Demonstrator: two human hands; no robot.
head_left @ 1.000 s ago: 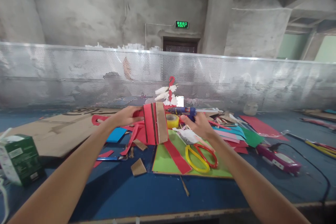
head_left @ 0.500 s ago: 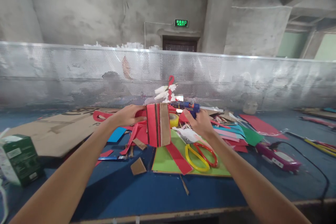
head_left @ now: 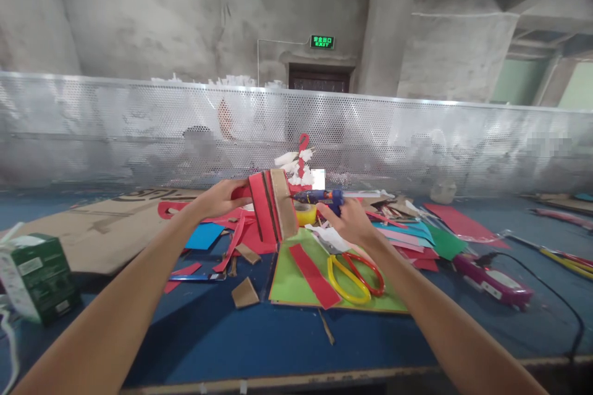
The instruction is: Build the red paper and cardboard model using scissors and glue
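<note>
My left hand [head_left: 223,199] is closed on the left side of a red cardboard piece [head_left: 262,208], which has dark stripes and a bare brown band [head_left: 284,205] along its right side. It is held tilted above the table. In my right hand [head_left: 351,220] is a blue hot glue gun [head_left: 319,197], a pale glue stick [head_left: 364,194] jutting from its back. The gun's nozzle points left and is at the brown band; whether it touches cannot be made out. Below lie a red paper strip [head_left: 315,276] and scissors with yellow and red handles [head_left: 349,281] on green sheets [head_left: 290,293].
A large cardboard sheet [head_left: 92,228] and a green box [head_left: 44,278] are at the left. Yellow tape [head_left: 306,216] lies behind the green sheets. Coloured papers [head_left: 403,234], a purple device [head_left: 493,281] with a black cable, and pliers [head_left: 565,262] are at the right. A perforated metal panel [head_left: 393,136] stands behind.
The red cardboard piece has tilted, its top leaning left, and risen slightly. The glue gun has moved a little left and down, its nozzle now in front of the brown band.
</note>
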